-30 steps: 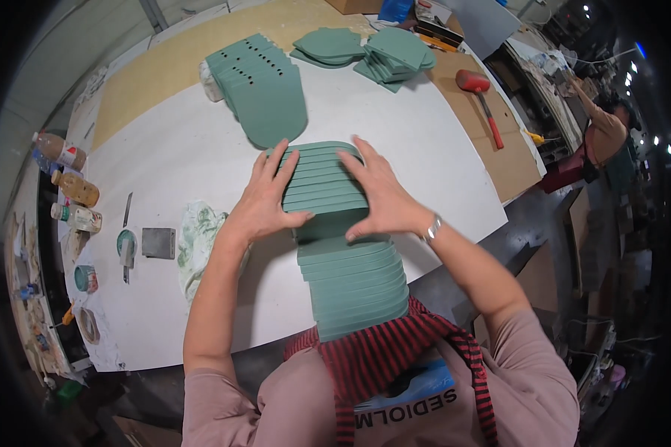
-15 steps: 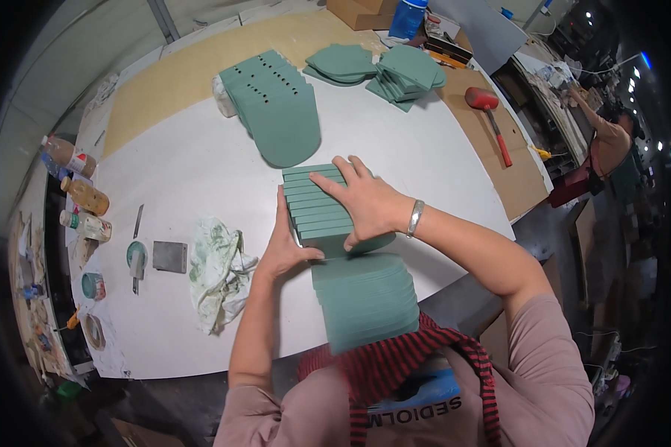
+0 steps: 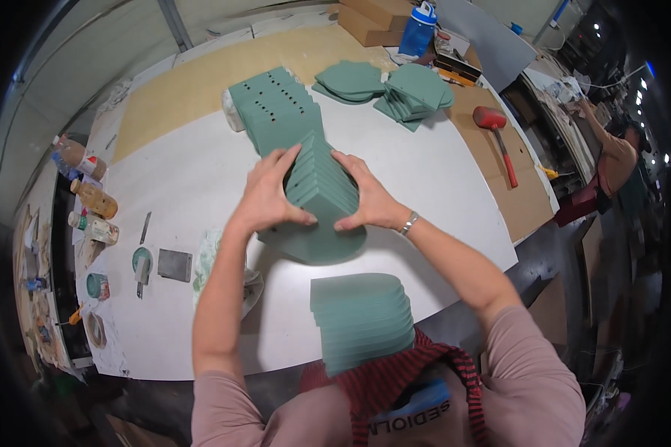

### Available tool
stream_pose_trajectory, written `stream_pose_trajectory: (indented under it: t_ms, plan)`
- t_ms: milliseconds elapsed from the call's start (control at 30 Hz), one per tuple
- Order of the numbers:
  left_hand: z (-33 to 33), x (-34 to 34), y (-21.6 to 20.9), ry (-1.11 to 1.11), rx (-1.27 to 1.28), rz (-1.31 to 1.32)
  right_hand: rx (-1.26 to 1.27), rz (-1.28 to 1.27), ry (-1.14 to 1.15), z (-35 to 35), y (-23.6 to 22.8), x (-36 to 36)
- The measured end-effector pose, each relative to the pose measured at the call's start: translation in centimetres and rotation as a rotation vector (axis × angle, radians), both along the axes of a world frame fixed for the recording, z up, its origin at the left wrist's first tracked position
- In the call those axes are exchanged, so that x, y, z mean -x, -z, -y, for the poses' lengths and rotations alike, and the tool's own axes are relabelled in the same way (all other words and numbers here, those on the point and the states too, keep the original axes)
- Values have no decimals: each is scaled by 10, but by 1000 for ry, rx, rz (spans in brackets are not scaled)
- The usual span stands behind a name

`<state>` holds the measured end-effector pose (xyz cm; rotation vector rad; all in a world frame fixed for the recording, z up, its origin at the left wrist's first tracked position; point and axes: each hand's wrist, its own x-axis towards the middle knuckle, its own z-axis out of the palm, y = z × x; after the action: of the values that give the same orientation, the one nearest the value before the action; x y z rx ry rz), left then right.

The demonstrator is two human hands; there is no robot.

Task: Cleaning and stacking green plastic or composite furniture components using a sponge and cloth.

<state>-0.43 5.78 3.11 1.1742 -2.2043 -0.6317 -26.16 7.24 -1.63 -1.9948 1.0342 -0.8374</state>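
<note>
My left hand [image 3: 267, 200] and my right hand [image 3: 374, 198] grip a block of several green boards [image 3: 315, 240] from both sides. Its straight edges form a corner facing me, while the rounded ends spread out beneath. Whether the block is off the table cannot be told. Just beyond it lies a fanned stack of green boards with small holes [image 3: 276, 112], partly covered by the held block. Closer to my body, a second fanned stack of green boards [image 3: 361, 316] with rounded ends sits at the table's near edge.
Shaped green panels [image 3: 416, 88] lie at the far right. A red mallet [image 3: 490, 118] rests on cardboard [image 3: 475, 153]. On the left are a crumpled cloth [image 3: 252, 294], a grey block [image 3: 175, 265], a blade tool [image 3: 141, 272] and bottles [image 3: 94, 200]. Another person [image 3: 615, 160] stands beyond the right side.
Both hands have turned the block of boards so its corner faces me. The block has come away from the near stack, and my left hand has moved up along its side.
</note>
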Motion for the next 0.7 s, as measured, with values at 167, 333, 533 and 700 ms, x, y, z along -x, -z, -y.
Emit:
stream_pose_trajectory:
  t_ms: [167,333,533,700]
  plan:
    - [42,35,-54,-22,-75,528,-241,394,14,37,50,-17]
    - [66,61,-43,-30,-123,698,-365,548,-93,57,59,-11]
    - [48,43,-16,-53,-42,449,-485,368,-80,65,62,-4]
    - [-30,-31,17,2,-208,-143,-578,358,-7,47,49,1]
